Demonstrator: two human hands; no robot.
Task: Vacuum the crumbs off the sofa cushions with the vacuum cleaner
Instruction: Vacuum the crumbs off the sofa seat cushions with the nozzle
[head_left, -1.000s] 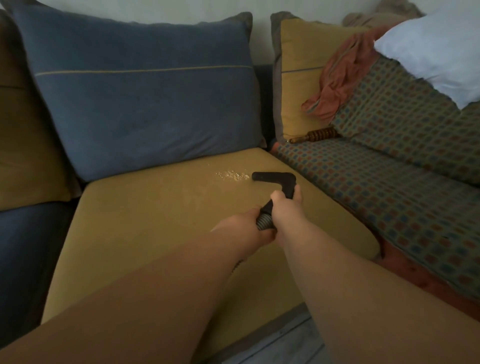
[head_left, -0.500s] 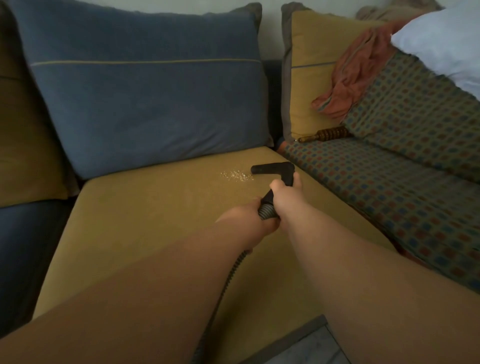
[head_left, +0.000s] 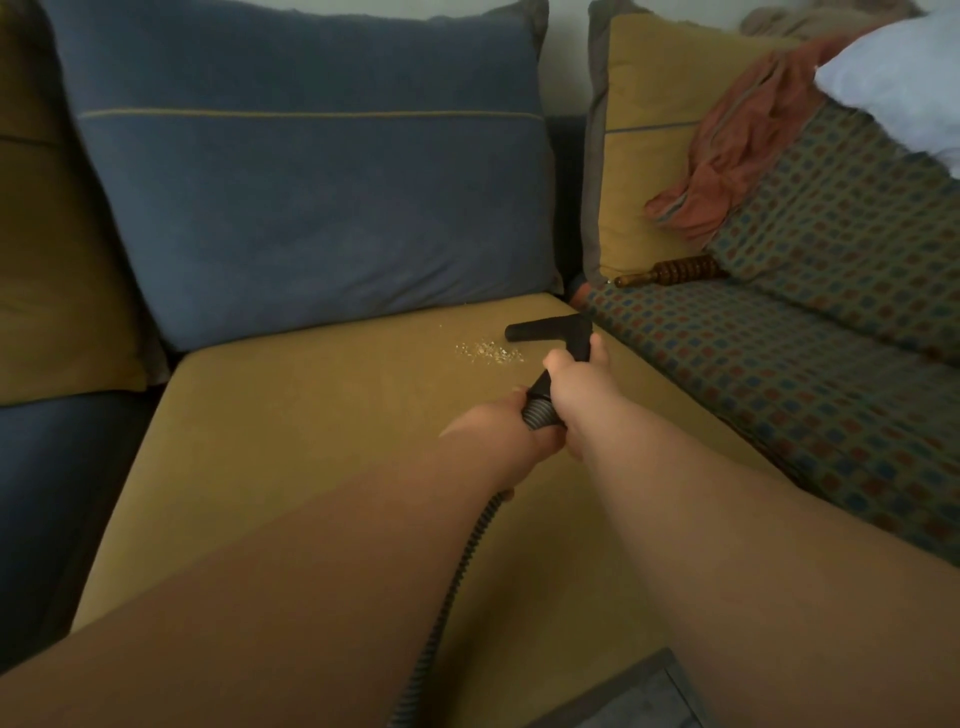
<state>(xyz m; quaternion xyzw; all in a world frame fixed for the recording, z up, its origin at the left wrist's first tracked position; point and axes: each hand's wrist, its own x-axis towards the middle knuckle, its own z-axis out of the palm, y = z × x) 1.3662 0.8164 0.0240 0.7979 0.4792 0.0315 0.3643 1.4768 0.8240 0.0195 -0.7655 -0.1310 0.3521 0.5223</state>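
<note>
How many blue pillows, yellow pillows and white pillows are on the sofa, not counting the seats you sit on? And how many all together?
Blue pillows: 1
Yellow pillows: 2, one at the far left and one in the corner
White pillows: 1
Total: 4

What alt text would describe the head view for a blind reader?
The right hand grips a black T-shaped vacuum nozzle and the left hand its ribbed grey hose, the nozzle just right of pale crumbs scattered on a mustard-yellow sofa seat cushion; a blue back cushion stands behind.
</note>
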